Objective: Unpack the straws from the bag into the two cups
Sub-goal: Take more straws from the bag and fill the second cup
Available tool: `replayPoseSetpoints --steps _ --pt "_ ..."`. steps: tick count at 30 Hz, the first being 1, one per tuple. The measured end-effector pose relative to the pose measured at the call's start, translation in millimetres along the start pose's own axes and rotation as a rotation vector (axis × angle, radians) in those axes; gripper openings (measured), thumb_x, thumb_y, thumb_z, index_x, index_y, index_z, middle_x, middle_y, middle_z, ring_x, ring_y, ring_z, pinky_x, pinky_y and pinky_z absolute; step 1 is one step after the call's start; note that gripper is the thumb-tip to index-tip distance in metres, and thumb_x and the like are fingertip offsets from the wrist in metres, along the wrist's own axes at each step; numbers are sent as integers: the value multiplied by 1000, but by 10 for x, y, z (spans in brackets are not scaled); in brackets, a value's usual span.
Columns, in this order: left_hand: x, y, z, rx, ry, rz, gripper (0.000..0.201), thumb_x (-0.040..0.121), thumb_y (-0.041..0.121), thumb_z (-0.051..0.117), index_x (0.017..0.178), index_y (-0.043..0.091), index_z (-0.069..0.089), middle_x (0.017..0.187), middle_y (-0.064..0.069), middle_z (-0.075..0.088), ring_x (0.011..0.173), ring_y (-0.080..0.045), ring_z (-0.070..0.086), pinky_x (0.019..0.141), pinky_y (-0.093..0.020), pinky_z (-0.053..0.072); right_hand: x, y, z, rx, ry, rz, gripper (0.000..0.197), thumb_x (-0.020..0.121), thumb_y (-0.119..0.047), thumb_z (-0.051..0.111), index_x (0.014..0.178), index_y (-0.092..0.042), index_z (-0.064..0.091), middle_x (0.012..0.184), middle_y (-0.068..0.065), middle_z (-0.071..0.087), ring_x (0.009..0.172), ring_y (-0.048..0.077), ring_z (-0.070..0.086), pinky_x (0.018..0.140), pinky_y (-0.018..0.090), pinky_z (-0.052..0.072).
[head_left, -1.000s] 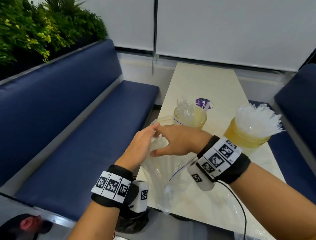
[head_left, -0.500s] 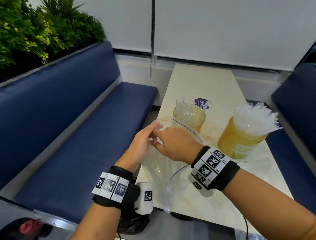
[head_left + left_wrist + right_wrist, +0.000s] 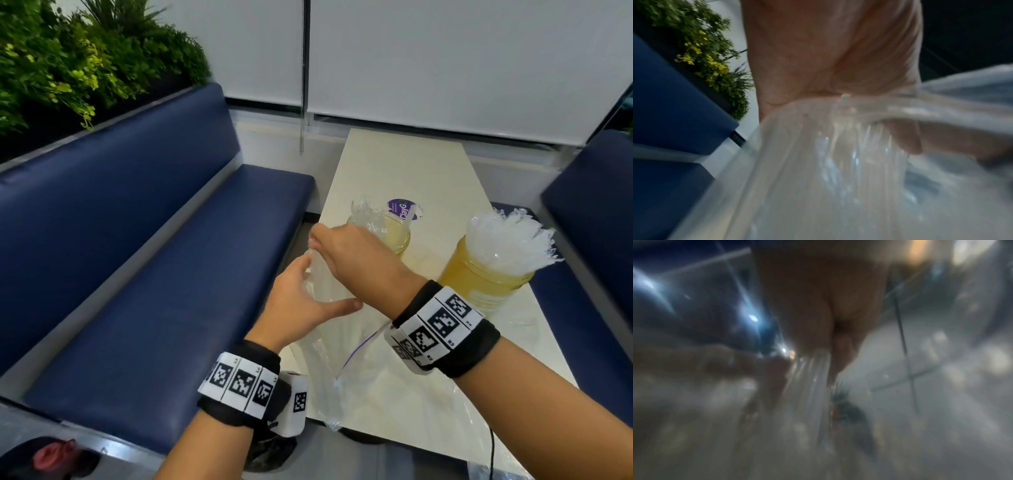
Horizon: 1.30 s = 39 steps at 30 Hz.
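A clear plastic bag [image 3: 346, 363] with wrapped straws lies at the table's near left edge. My left hand [image 3: 325, 287] grips the bag's upper end, thumb across the front; the left wrist view shows the bag [image 3: 838, 162] blurred under my palm. My right hand [image 3: 313, 244] is just above it and pinches a small bunch of straws [image 3: 813, 369] sticking out of the bag. Beyond stand two yellowish cups: the left cup [image 3: 399, 240] with a few straws, the right cup [image 3: 479, 284] packed with straws [image 3: 507, 243].
The cream table [image 3: 404, 164] runs away from me between two blue benches [image 3: 154, 274]. A purple-labelled lid [image 3: 402, 209] lies behind the left cup. Plants [image 3: 68, 61] stand above the left bench. A dark bag [image 3: 270, 455] sits on the floor.
My right hand has lifted up and away from the bag's mouth with straws between its fingers. My left hand has closed further round the bag, thumb now across its front.
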<state>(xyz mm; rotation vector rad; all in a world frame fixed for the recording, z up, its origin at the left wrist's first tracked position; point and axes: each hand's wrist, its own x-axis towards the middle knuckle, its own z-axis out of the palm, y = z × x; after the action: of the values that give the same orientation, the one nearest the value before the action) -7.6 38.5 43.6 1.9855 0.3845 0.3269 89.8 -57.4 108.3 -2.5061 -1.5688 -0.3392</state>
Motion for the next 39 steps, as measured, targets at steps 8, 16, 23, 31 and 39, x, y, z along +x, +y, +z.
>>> replayPoseSetpoints --steps 8,16,23,31,39 --pt "74 79 175 -45 216 81 25 68 40 71 66 26 51 54 14 58 50 -3 51 45 -19 34 72 -146 -73 253 156 14 32 103 -39 49 97 -10 59 75 4 62 70 26 61 66 41 51" --pt "125 95 174 36 252 79 10 86 14 63 77 13 60 60 5 55 53 -7 49 44 -15 38 -79 -44 108 414 163 179 58 63 -82 65 81 -28 51 76 -14 48 68 1 47 60 15 30" --pt "99 84 157 -32 244 16 28 81 10 72 63 26 56 53 10 54 45 5 52 40 -9 32 -39 -50 332 450 274 89 31 89 -41 65 73 -19 50 69 -7 50 59 11 46 56 20 34" --pt "162 113 123 83 177 59 20 81 14 73 76 29 59 68 7 65 62 -6 60 50 -16 44 14 -39 327 432 312 24 28 91 -38 59 81 -12 56 61 0 58 53 21 53 55 39 48" --pt "186 89 149 5 194 4 26 79 8 72 60 17 56 51 10 53 46 1 48 41 -13 35 43 28 308 518 252 -41 30 83 -39 74 84 -14 58 66 -5 58 56 16 52 57 31 45"
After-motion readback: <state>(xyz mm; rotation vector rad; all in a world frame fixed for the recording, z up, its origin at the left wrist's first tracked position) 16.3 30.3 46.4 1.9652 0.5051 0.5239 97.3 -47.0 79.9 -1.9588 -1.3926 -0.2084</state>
